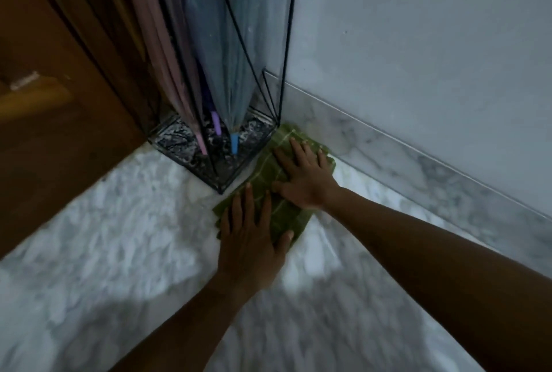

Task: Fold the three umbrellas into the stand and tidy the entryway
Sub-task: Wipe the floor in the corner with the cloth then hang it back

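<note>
The floor (119, 252) is white marble with grey veining, and it is glossy enough to show pale glare patches near the person's arms. It meets a plain white wall (418, 43) along a low marble skirting (418, 162) that runs down to the right. On the left is a brown wooden door (44, 133), out of focus.

In the corner between door and wall stands a black wire umbrella stand (179, 138), its square base resting on the floor. All three umbrellas are closed and upright inside it, tips down on the base: the pink umbrella (155, 58) nearest the door, the purple umbrella (215, 127) in the middle and mostly hidden, and the blue umbrella (227, 73) nearest the wall.

Just beside the stand's right edge, a folded green cloth (265, 168) with pale stripes lies on the floor, its far end touching the skirting. The right hand (301, 174) presses on the far part of the cloth, its grip spread flat with the fingers straight. The left hand (254, 228) presses on the near part in the same way, palm down, fingers extended and thumb out to the side.
</note>
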Motion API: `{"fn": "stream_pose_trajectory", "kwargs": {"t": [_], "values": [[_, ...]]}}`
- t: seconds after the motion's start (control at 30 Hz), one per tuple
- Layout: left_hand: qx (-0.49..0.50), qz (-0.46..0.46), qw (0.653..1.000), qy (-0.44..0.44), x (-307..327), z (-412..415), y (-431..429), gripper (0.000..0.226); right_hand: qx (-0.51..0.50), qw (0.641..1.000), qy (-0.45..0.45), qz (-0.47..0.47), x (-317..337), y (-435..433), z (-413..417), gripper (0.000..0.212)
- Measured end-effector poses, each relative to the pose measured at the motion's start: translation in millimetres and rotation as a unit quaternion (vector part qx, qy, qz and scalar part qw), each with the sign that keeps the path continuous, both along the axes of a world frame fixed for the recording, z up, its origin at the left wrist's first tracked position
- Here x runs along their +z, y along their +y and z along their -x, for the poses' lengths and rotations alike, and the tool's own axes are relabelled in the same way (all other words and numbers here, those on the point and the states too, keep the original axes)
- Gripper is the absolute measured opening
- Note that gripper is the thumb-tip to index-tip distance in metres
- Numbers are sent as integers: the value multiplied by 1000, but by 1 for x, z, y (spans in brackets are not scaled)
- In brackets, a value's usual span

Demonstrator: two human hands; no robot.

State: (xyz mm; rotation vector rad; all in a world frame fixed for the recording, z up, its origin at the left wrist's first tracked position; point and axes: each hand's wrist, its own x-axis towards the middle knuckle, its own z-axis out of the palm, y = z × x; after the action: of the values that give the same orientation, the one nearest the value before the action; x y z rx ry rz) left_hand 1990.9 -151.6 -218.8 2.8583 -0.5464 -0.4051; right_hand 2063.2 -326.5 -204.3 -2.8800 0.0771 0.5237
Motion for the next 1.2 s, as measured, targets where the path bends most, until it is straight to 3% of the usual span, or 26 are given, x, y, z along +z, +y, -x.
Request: {"fn": "stream_pose_trajectory", "kwargs": {"t": [0.23, 0.43, 0.6, 0.77, 0.87, 0.97, 1.2], "values": [[-42, -11, 999, -21, -8, 16, 27, 90, 45, 999, 13, -4, -2, 5, 11, 75], [-59, -60, 996, -27, -7, 54, 54, 88, 155, 987, 20, -25, 2, 23, 45, 71], [-140, -44, 989, -34, -5, 86, 89, 88, 224, 974, 31, -17, 4, 35, 83, 86], [-166, -28, 986, -9, 4, 70, 74, 87, 137, 990, 21, 5, 9, 0, 97, 89], [-194, -69, 978, 30, 17, 50, 33, 96, 44, 998, 40, 17, 11, -41, 108, 91], [-238, -108, 964, 48, 28, 35, -13, 89, -38, 997, 60, 13, 15, -75, 123, 91], [-335, -52, 941, 23, 23, 79, -58, 87, -98, 991, 80, 39, 28, -122, 208, 89]]}}
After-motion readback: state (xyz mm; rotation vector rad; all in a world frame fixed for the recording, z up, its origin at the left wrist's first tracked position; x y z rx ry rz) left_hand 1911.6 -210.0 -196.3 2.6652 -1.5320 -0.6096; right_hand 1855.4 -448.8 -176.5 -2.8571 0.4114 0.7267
